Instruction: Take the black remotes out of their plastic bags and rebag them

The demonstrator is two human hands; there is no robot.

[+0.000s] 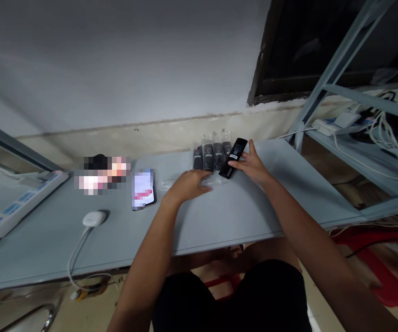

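Head view shows two hands (189, 185) (253, 167), one held remote (236, 152), four bagged remotes (208, 157).

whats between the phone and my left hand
In the head view, some crumpled clear plastic lies on the table between the phone and your left hand, partly hidden by the hand.

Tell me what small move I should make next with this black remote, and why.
Perhaps pinch the clear plastic with your left hand: it lies close by, your right hand holds the black remote, which looks bare, and the row of remotes behind appears bagged.
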